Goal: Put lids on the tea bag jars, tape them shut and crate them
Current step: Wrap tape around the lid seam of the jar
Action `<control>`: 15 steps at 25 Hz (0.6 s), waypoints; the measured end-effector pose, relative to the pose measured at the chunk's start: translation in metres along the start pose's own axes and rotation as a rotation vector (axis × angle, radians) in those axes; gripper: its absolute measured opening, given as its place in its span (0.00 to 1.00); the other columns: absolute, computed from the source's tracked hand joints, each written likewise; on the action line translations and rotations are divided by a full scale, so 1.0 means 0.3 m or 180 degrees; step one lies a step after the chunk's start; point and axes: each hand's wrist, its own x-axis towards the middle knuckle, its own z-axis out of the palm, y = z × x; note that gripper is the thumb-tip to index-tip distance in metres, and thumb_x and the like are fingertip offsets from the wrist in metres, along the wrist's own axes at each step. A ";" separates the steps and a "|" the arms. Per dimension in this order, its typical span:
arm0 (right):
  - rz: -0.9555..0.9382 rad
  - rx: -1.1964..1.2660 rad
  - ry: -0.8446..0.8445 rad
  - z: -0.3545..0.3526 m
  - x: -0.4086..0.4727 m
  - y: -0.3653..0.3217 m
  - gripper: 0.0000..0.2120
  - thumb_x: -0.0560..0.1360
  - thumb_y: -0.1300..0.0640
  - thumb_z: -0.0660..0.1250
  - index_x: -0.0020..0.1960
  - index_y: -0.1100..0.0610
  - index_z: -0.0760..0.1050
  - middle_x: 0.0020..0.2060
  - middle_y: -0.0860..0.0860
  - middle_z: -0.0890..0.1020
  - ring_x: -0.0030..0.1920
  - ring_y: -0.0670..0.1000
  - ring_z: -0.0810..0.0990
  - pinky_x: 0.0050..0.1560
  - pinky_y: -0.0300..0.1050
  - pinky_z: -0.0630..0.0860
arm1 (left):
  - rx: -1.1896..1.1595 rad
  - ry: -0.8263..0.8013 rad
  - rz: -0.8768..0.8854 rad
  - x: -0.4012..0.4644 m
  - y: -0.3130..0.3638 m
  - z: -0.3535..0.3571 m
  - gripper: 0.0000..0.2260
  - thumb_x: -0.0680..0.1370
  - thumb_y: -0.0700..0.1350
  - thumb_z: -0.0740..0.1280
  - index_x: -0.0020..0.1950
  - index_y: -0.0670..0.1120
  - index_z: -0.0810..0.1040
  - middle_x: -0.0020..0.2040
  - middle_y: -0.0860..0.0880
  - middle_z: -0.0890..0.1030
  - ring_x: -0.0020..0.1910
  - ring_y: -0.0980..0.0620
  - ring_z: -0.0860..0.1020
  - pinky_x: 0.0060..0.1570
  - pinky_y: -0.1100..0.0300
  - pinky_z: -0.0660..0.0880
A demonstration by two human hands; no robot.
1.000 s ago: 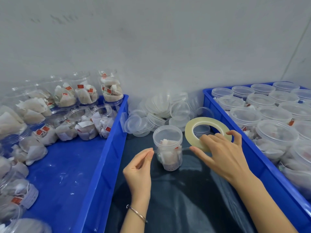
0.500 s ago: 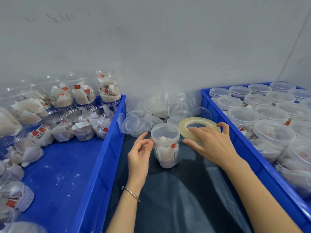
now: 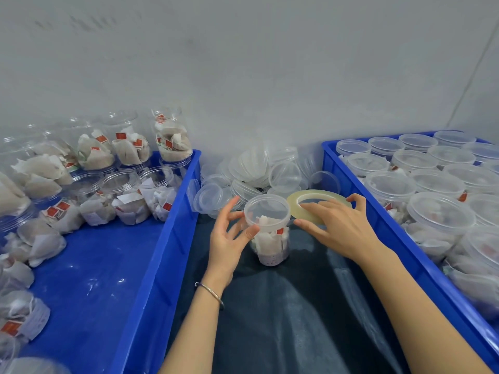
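Note:
A clear lidded jar of tea bags (image 3: 270, 233) stands upright on the dark cloth (image 3: 291, 314) between two blue crates. My left hand (image 3: 229, 238) touches the jar's left side just under the lid with thumb and fingertips, fingers fairly straight. My right hand (image 3: 334, 228) holds a roll of clear tape (image 3: 318, 198) flat, right beside the jar, fingers through and round the ring. A loose pile of clear lids (image 3: 251, 176) lies behind the jar against the wall.
The left blue crate (image 3: 167, 252) holds several open jars of tea bags (image 3: 129, 149), some stacked. The right blue crate (image 3: 378, 233) is packed with several lidded jars (image 3: 440, 217). A grey wall closes off the back.
Both hands have closed in on the jar: my left hand rose to touch it under the lid, and my right hand brought the tape roll leftward up against the jar's lid.

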 end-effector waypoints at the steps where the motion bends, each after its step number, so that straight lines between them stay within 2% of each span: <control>1: -0.0004 -0.0013 0.0007 0.000 0.001 0.002 0.36 0.71 0.28 0.39 0.67 0.42 0.70 0.57 0.39 0.78 0.60 0.43 0.72 0.62 0.53 0.53 | 0.0045 -0.0128 -0.0033 0.011 0.003 -0.007 0.20 0.69 0.44 0.74 0.59 0.56 0.80 0.56 0.51 0.80 0.59 0.52 0.80 0.53 0.62 0.77; 3: 0.0010 -0.0009 0.0002 0.000 0.002 0.003 0.35 0.72 0.29 0.40 0.67 0.42 0.70 0.59 0.39 0.78 0.61 0.43 0.72 0.62 0.53 0.53 | -0.0030 -0.0198 -0.0084 0.024 0.018 -0.015 0.12 0.75 0.38 0.69 0.54 0.52 0.84 0.56 0.50 0.80 0.60 0.51 0.79 0.60 0.55 0.76; 5: 0.0028 0.0031 0.0002 0.001 0.001 0.003 0.34 0.72 0.29 0.41 0.67 0.42 0.71 0.59 0.39 0.78 0.61 0.43 0.72 0.62 0.53 0.53 | 0.0027 -0.0073 0.0013 0.015 0.031 -0.010 0.16 0.78 0.31 0.63 0.52 0.48 0.84 0.53 0.52 0.81 0.58 0.53 0.80 0.62 0.50 0.75; 8: 0.0096 0.0046 -0.0009 0.002 -0.001 -0.001 0.31 0.74 0.30 0.44 0.67 0.42 0.71 0.59 0.40 0.78 0.61 0.43 0.72 0.61 0.53 0.53 | 0.0605 -0.0034 0.0270 -0.040 0.041 0.038 0.19 0.74 0.31 0.66 0.58 0.51 0.80 0.62 0.50 0.78 0.64 0.53 0.75 0.66 0.49 0.71; 10: 0.0151 0.0022 0.0010 0.004 -0.008 -0.013 0.28 0.75 0.31 0.47 0.65 0.43 0.72 0.59 0.40 0.79 0.61 0.44 0.72 0.61 0.52 0.53 | 0.1126 -0.0332 0.0504 -0.101 0.023 0.103 0.28 0.67 0.37 0.71 0.65 0.51 0.69 0.69 0.47 0.68 0.69 0.52 0.68 0.69 0.52 0.66; 11: 0.0164 0.0030 0.0040 0.003 -0.012 -0.024 0.28 0.75 0.31 0.48 0.64 0.43 0.73 0.59 0.41 0.79 0.61 0.44 0.73 0.61 0.52 0.53 | 0.1339 -0.0261 0.0522 -0.119 0.011 0.138 0.33 0.65 0.40 0.76 0.66 0.50 0.65 0.69 0.48 0.64 0.68 0.53 0.66 0.69 0.55 0.66; 13: 0.0138 0.0088 0.0111 -0.001 -0.023 -0.046 0.26 0.76 0.31 0.49 0.61 0.44 0.75 0.58 0.41 0.80 0.61 0.44 0.73 0.61 0.52 0.53 | 0.1460 0.0366 0.0449 -0.118 0.010 0.194 0.38 0.61 0.42 0.81 0.63 0.50 0.63 0.64 0.50 0.64 0.62 0.59 0.68 0.63 0.64 0.67; 15: 0.0105 0.0164 0.0147 -0.013 -0.036 -0.061 0.25 0.76 0.32 0.47 0.55 0.45 0.76 0.54 0.40 0.80 0.58 0.43 0.74 0.63 0.52 0.55 | 0.1296 0.0795 0.0394 -0.089 0.037 0.205 0.34 0.62 0.41 0.81 0.59 0.52 0.65 0.59 0.52 0.69 0.55 0.62 0.70 0.56 0.66 0.69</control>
